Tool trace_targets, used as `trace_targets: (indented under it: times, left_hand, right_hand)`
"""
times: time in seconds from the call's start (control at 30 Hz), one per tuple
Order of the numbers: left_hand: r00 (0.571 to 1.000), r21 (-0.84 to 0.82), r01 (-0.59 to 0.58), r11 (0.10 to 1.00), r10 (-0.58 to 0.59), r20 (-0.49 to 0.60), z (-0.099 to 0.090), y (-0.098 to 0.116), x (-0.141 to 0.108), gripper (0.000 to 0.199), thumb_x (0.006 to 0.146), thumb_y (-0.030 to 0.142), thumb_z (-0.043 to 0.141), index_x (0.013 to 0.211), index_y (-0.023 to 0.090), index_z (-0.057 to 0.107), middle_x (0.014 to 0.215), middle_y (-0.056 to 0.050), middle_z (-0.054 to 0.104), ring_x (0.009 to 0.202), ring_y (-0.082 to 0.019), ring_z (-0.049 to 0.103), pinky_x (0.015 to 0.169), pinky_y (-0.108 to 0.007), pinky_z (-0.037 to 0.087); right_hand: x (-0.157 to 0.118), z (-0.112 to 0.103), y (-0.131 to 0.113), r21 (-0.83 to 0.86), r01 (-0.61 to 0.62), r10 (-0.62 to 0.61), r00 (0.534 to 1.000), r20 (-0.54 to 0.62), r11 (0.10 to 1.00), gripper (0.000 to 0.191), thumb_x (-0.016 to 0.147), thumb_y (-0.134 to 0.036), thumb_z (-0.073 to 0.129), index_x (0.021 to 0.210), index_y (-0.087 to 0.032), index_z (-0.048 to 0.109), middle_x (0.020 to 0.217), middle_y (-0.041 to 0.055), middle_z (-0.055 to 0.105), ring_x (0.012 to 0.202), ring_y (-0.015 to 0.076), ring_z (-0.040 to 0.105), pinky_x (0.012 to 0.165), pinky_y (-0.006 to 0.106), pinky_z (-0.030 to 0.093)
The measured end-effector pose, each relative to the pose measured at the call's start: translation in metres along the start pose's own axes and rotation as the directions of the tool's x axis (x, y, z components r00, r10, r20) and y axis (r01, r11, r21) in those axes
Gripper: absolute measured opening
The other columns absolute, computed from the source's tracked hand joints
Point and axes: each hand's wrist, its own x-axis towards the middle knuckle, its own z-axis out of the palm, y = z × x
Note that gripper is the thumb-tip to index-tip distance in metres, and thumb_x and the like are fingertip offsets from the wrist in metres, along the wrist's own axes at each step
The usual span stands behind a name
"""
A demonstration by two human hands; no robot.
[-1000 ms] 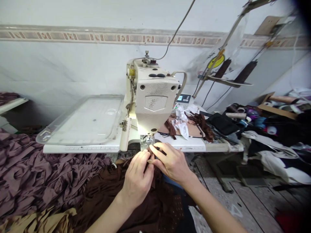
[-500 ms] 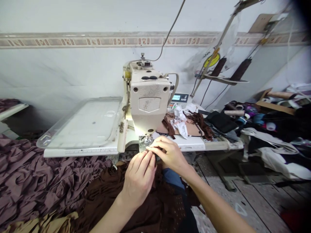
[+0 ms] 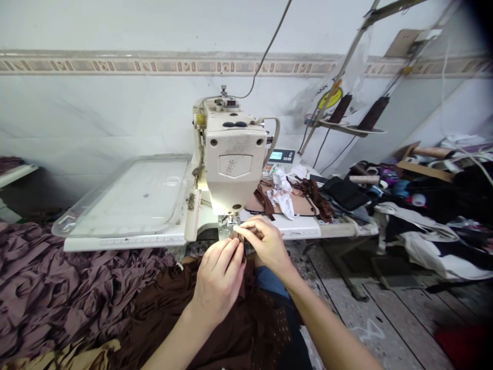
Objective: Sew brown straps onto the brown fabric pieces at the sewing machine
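My left hand is closed in a pinch just in front of the sewing machine's needle area, holding a small edge of brown fabric. Beside it on the right, my right hand has its thumb and forefinger closed on the same fabric, their tips close to the presser foot. Most of the piece between the fingers is hidden. Below both hands, a heap of dark brown garments lies over the lap.
A clear plastic lid or tray lies on the table left of the machine. White and brown scraps sit to the right, near a control panel. Brown thread cones stand above. Mauve fabric is piled at the left.
My right thumb and fingertips have shifted up and slightly away from my left fingers, showing more brown fabric between them. The whole view has moved slightly.
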Motion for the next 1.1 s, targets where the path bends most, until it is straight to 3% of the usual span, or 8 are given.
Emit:
trace_targets:
  times: [0.1,0.17,0.3,0.43,0.63,0.8,0.97,1.1]
  left_hand:
    - [1.0,0.009,-0.003,1.0,0.003,-0.007,0.0,0.0,0.001,0.038,0.102,0.01,0.064,0.14,0.01,0.067,0.136,-0.016,0.075,0.128,-0.03,0.068,0.112,-0.048,0.056]
    - [1.0,0.018,-0.014,1.0,0.014,-0.016,0.0,-0.001,0.002,0.037,0.103,0.011,0.063,0.139,0.009,0.067,0.135,-0.016,0.076,0.129,-0.03,0.068,0.111,-0.047,0.056]
    - [0.999,0.044,-0.035,0.998,0.035,-0.009,0.0,-0.002,0.004,0.035,0.105,0.012,0.061,0.139,0.006,0.067,0.136,-0.017,0.075,0.129,-0.03,0.067,0.109,-0.047,0.058]
    - [1.0,0.074,-0.018,0.997,0.018,-0.001,0.003,0.001,0.006,0.035,0.105,0.014,0.059,0.138,0.006,0.067,0.136,-0.019,0.075,0.128,-0.032,0.068,0.107,-0.049,0.059]
    - [1.0,0.117,0.015,0.993,-0.014,-0.012,0.008,0.007,0.009,0.037,0.105,0.016,0.058,0.139,0.006,0.066,0.136,-0.021,0.074,0.126,-0.035,0.069,0.104,-0.052,0.061]
    - [0.999,0.137,0.044,0.99,-0.047,0.014,0.008,0.009,0.011,0.038,0.107,0.023,0.057,0.14,0.007,0.065,0.137,-0.021,0.074,0.126,-0.036,0.069,0.104,-0.053,0.061]
    - [0.997,0.182,0.08,0.98,-0.082,0.005,0.011,0.013,0.014,0.04,0.108,0.029,0.057,0.137,0.003,0.066,0.137,-0.023,0.073,0.125,-0.038,0.068,0.104,-0.054,0.06]
    - [0.995,0.192,0.095,0.977,-0.094,-0.015,0.014,0.015,0.015,0.04,0.107,0.029,0.059,0.137,0.003,0.066,0.136,-0.025,0.072,0.126,-0.038,0.068,0.104,-0.054,0.06]
  right_hand:
    - [-0.025,0.007,0.016,0.139,-0.249,0.256,0.966,-0.038,0.959,0.046,0.104,-0.062,0.062,0.093,-0.019,0.075,0.08,0.0044,0.072,0.075,0.0214,0.068,0.07,0.032,0.057]
    - [-0.049,0.013,0.027,0.227,-0.34,0.335,0.94,0.058,0.913,0.053,0.103,-0.07,0.057,0.098,-0.02,0.076,0.082,0.0055,0.073,0.081,0.0236,0.069,0.073,0.034,0.059]
    - [-0.085,0.018,0.041,0.468,-0.506,0.348,0.854,0.386,0.725,0.056,0.098,-0.076,0.059,0.094,-0.022,0.07,0.081,0.0031,0.069,0.067,0.0189,0.065,0.061,0.031,0.057]
    - [-0.082,0.006,0.036,0.537,-0.578,0.333,0.807,0.487,0.615,0.046,0.097,-0.067,0.07,0.09,-0.022,0.061,0.068,-0.0043,0.058,0.053,0.0129,0.057,0.048,0.022,0.044]
    - [-0.077,0.007,0.015,0.464,-0.419,0.218,0.878,0.426,0.78,0.036,0.083,-0.04,0.088,0.109,-0.021,0.07,0.1,0.0038,0.074,0.09,0.0223,0.069,0.079,0.031,0.058]
    - [-0.091,0.02,0.015,0.356,-0.387,0.275,0.904,0.328,0.85,0.026,0.083,-0.038,0.083,0.075,-0.019,0.068,0.067,-0.0008,0.061,0.064,0.0179,0.054,0.06,0.028,0.047]
    - [-0.081,-0.008,0.022,0.42,-0.373,0.363,0.926,0.107,0.828,0.038,0.082,-0.048,0.085,0.069,-0.019,0.065,0.065,-0.0009,0.055,0.062,0.0162,0.048,0.057,0.026,0.04]
    - [-0.076,-0.022,0.029,0.383,-0.382,0.387,0.92,0.068,0.841,0.044,0.077,-0.052,0.089,0.067,-0.019,0.063,0.065,-0.0012,0.056,0.062,0.0151,0.047,0.058,0.026,0.041]
